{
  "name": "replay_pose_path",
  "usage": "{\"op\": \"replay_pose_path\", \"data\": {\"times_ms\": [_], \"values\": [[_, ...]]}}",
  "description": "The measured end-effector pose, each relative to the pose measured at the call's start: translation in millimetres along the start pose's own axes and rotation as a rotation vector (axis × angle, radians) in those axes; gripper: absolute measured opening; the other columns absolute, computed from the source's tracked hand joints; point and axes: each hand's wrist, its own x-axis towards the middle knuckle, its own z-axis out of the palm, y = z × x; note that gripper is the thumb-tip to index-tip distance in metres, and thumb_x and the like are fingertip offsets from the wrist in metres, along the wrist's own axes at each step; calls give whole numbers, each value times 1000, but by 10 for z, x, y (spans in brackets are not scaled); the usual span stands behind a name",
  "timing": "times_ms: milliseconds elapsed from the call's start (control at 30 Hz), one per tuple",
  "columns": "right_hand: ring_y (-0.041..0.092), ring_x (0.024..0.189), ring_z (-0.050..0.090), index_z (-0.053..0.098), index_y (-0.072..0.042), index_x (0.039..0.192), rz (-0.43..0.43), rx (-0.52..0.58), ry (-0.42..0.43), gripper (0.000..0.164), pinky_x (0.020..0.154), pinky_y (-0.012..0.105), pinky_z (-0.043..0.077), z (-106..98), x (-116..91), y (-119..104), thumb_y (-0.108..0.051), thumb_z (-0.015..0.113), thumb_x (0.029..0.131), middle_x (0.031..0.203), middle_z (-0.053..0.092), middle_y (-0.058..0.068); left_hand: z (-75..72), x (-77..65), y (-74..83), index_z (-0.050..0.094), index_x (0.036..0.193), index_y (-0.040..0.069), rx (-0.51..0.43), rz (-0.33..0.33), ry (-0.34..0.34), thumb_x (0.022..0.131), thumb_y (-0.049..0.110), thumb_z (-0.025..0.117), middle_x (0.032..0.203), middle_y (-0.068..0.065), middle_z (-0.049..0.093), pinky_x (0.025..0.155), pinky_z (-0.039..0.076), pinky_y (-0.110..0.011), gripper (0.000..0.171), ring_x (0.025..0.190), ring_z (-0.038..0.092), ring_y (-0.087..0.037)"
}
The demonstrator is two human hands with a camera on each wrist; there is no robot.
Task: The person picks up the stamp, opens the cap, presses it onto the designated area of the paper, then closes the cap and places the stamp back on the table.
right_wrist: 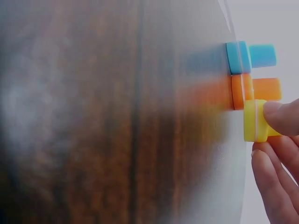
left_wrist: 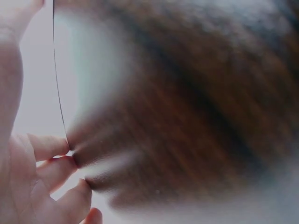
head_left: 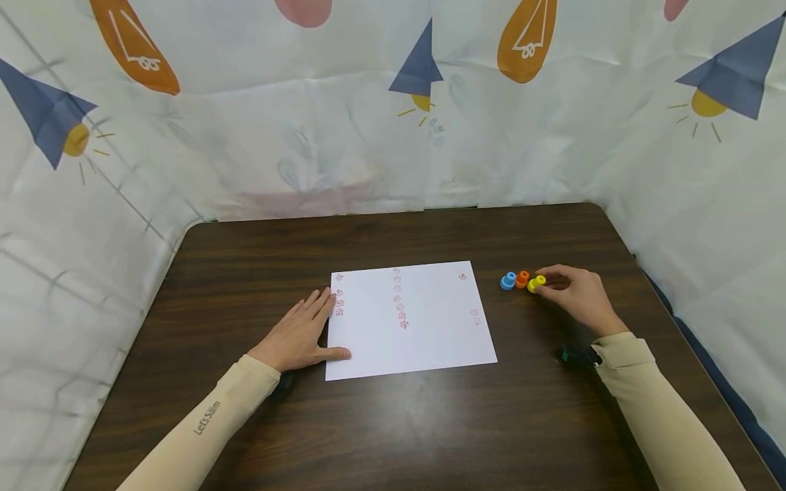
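A white sheet of paper [head_left: 430, 307] lies on the table, with small red stamp prints in three columns. My left hand [head_left: 297, 334] rests on its left edge, fingers straight and thumb over the paper; in the left wrist view the fingertips [left_wrist: 84, 186] meet the dark tabletop. To the right of the sheet, my right hand [head_left: 574, 293] pinches a yellow stamp [right_wrist: 254, 120] between thumb and fingers. Beside it stand an orange stamp [right_wrist: 240, 91] and a blue stamp [right_wrist: 239, 57], both upright and close together. The yellow stamp's base is offset from theirs in the right wrist view.
The dark wood-grain table [head_left: 399, 429] has rounded far corners. A white patterned cloth [head_left: 356, 123] hangs behind it and along both sides. A dark object with a bit of green [head_left: 577, 354] shows at the right wrist.
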Motion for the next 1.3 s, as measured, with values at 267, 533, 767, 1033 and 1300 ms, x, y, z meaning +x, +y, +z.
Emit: {"op": "replay_pose_path", "data": {"times_ms": [267,533,767,1033,1300], "values": [[36,97,76,73,-6,120,31,-15,-37,29,70,14,58,-17,26,23,-16,77,93,111,77,22,20,9,26,26,162,-2,-7,1,-1,83,73,70,171,-23,23,129,24,-63,117,159,23,-45],[36,98,76,73,-6,122,37,-21,-41,29,72,22,63,-21,30,79,-16,77,94,112,77,23,33,26,55,27,161,-2,2,12,3,82,73,70,171,-23,24,129,25,-62,118,159,24,-45],[37,101,76,71,-5,125,49,-2,-50,34,76,24,64,-26,29,91,-19,77,94,116,76,23,33,45,57,26,162,-2,-3,8,-6,82,73,71,171,-23,24,129,24,-62,119,159,24,-45],[37,107,74,68,-9,131,44,44,-57,44,76,5,54,-60,-6,77,-28,80,92,127,73,21,34,47,52,26,162,-2,-10,3,-6,82,74,71,171,-23,24,129,24,-63,119,159,23,-45],[35,107,73,69,-11,131,26,29,-31,50,78,7,52,-69,-66,85,-35,82,89,127,74,17,51,54,47,27,161,-2,0,1,-16,82,75,70,171,-23,24,128,23,-66,119,159,24,-46]]}}
